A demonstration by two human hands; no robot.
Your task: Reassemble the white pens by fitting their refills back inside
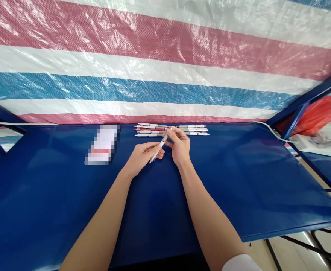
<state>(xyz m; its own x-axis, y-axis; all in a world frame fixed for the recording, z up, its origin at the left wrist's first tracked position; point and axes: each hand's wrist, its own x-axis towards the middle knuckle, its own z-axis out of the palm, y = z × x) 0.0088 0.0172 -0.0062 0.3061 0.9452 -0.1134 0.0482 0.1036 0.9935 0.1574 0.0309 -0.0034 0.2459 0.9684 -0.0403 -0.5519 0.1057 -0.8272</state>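
Note:
Between my hands a white pen (pixel 160 145) with a grey grip is held at a slant above the blue table. The fingers of my left hand (pixel 143 155) pinch its lower white barrel. At its upper end, near the grip and tip, my right hand (pixel 179 146) closes thumb and fingers on the pen. Just beyond the hands, several white and grey pens (pixel 197 130) lie side by side in two groups, their middle partly hidden behind my right hand. A bit of red shows among the left-hand pens.
A pixelated white rectangular item (pixel 105 141) lies to the left on the blue tabletop (pixel 233 180). Behind stands a striped plastic sheet (pixel 143 90). Blue metal posts (pixel 296 116) rise at the sides, and a red plastic bag (pixel 315 113) sits beyond the right one.

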